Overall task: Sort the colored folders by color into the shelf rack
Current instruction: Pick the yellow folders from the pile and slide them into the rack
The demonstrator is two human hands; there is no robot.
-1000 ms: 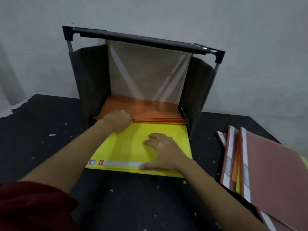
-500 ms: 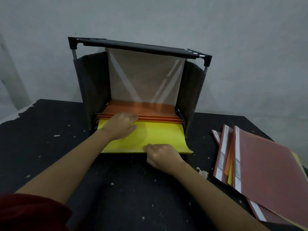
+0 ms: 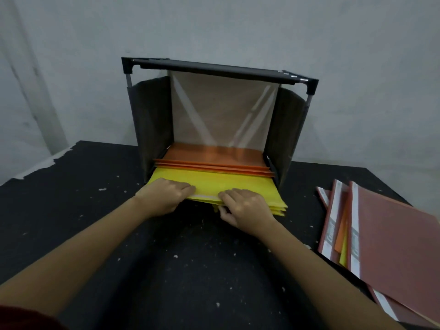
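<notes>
- Head view: left hand (image 3: 166, 195) and right hand (image 3: 245, 208) grip the near edge of yellow folders (image 3: 238, 184), partly inside shelf rack (image 3: 214, 69).
- Beyond them, orange folders (image 3: 214, 154) lie shelved.
- Rightward, red folders (image 3: 392, 229) wait unsorted.

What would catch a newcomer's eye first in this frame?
The bright yellow folders sticking out of the bottom of the shelf rack, with the left hand and right hand gripping their front edge. Just above them orange folders lie inside the rack, and a fanned pile of red-brown folders sits on the table at far right.
</notes>
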